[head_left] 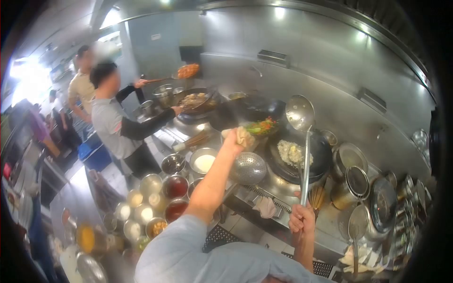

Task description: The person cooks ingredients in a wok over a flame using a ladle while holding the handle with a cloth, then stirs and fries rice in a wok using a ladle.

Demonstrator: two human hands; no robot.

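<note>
My left hand (231,137) is reached out forward and closed around a folded beige cloth (245,137). Just beyond the cloth are green and red vegetables (262,126), beside a dark wok (245,107); whether the cloth grips the wok's rim is hidden. My right hand (302,218) is wrapped round the long handle of a steel ladle (299,113), held upright with its bowl at the top. Behind the ladle's handle, a second dark wok (321,162) holds pale, rice-like food (289,153). A perforated steel strainer (249,168) lies between the woks and my left forearm.
Steel pots of sauces and ingredients, one with white liquid (204,162), crowd the left side. A co-worker (111,118) tends another wok (194,100). Sieves (357,181) and pots line the right. A cloth (265,206) hangs on the stove's front edge.
</note>
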